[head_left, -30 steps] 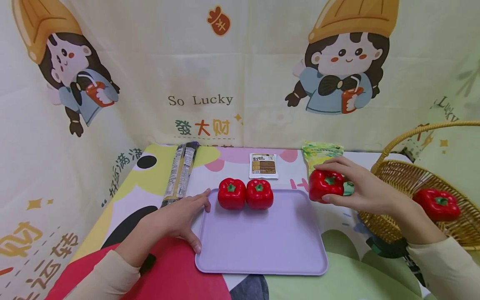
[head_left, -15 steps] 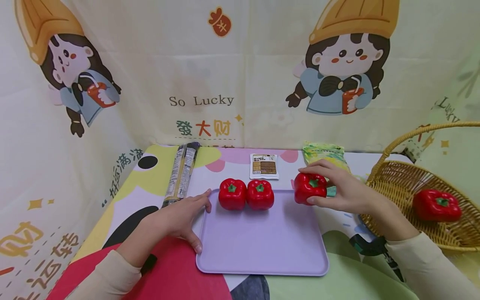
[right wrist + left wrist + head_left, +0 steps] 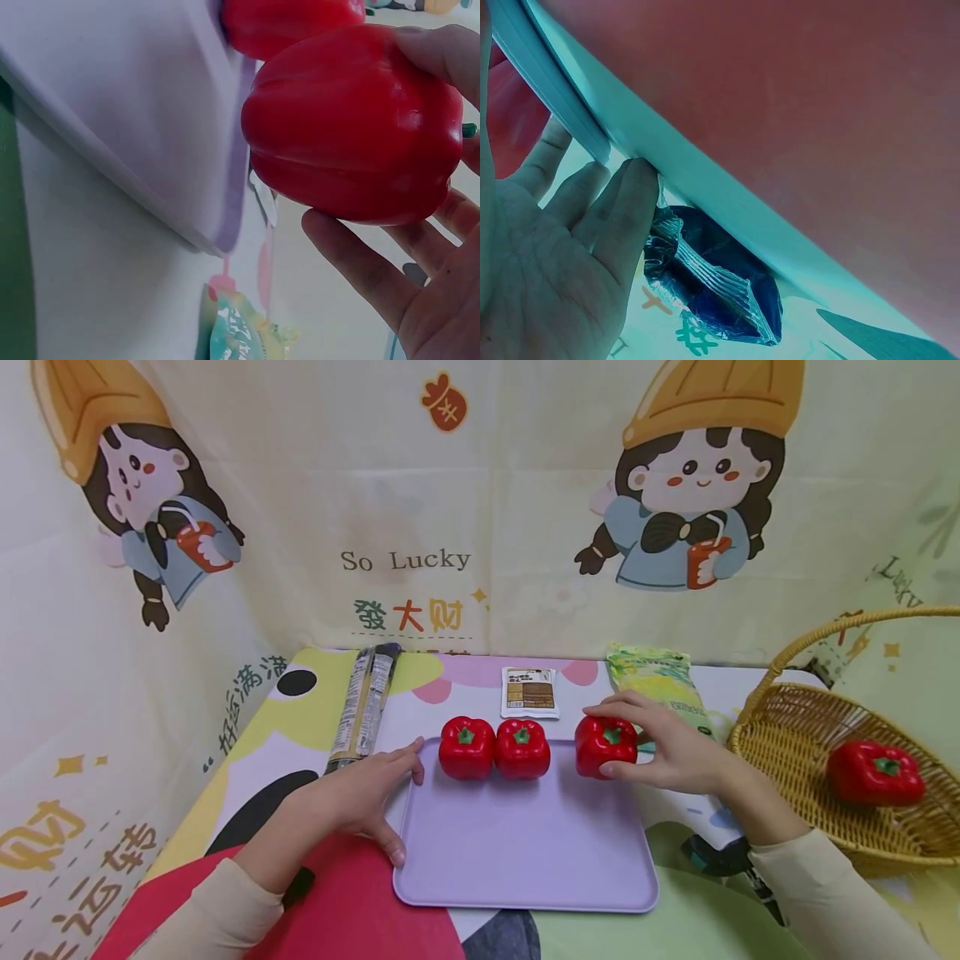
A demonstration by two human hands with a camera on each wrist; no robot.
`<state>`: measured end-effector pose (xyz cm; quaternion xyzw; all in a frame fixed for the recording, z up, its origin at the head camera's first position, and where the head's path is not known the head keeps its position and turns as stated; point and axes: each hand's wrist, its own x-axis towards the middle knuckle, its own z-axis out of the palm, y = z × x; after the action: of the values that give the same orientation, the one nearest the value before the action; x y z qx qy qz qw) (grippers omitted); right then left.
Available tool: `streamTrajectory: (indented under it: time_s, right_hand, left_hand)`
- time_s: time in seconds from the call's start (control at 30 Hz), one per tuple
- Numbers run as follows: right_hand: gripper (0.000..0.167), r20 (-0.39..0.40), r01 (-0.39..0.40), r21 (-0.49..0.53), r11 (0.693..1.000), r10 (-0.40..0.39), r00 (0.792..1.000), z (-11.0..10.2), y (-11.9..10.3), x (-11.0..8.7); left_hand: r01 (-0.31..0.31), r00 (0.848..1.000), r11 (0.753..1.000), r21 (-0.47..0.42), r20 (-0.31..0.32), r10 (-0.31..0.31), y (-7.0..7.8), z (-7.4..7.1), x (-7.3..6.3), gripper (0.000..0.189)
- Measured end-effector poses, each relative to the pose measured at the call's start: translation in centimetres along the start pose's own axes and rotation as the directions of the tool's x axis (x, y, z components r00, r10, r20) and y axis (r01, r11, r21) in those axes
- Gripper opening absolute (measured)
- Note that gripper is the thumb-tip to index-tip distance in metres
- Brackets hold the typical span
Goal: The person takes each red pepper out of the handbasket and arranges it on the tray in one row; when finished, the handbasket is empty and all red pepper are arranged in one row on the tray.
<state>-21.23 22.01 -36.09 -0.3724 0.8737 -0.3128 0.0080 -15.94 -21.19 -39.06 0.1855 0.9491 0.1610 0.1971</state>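
Observation:
My right hand (image 3: 663,747) grips a red bell pepper (image 3: 603,745) between thumb and fingers, over the back right of the lavender tray (image 3: 525,852). In the right wrist view this bell pepper (image 3: 352,127) fills the middle, fingertips on its sides. Two more red bell peppers, a left one (image 3: 467,750) and a right one (image 3: 523,752), sit side by side along the tray's back edge. My left hand (image 3: 360,797) rests at the tray's left rim with thumb and fingers spread. The left wrist view shows its fingers (image 3: 626,202) fairly straight beside the tray edge.
A wicker basket (image 3: 787,768) at the right holds another red bell pepper (image 3: 876,774). Behind the tray lie a small brown-and-white packet (image 3: 530,693) and a green-yellow bag (image 3: 656,677). A long dark-ended package (image 3: 363,706) lies back left. A printed cloth hangs behind.
My right hand has carried the bell pepper left, from beside the basket to over the tray's back right. The left hand and the two bell peppers on the tray have stayed put.

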Motion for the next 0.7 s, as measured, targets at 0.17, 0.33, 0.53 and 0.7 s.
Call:
streamTrajectory:
  time_s: [0.17,0.33,0.53,0.7]
  right_hand:
    - [0.072,0.020,-0.009,0.004,1.000,0.009,1.000,0.8,-0.1,0.2]
    - [0.073,0.049,-0.022,0.023,1.000,0.021,0.999,1.5,-0.3,0.5]
    - [0.073,0.047,-0.003,0.014,1.000,0.003,0.999,2.0,0.0,0.7]
    - [0.073,0.057,0.009,0.020,1.000,-0.010,0.998,2.3,0.1,0.9]
  left_hand:
    - [0.008,1.000,1.000,0.005,0.000,-0.008,0.1,-0.1,0.0,0.086]
    - [0.004,1.000,1.000,0.006,0.002,-0.004,0.1,-0.1,-0.1,0.086]
    - [-0.003,1.000,1.000,0.002,0.003,0.003,0.0,-0.1,-0.1,0.086]
    - [-0.006,1.000,1.000,0.001,0.002,0.006,0.1,-0.1,0.0,0.085]
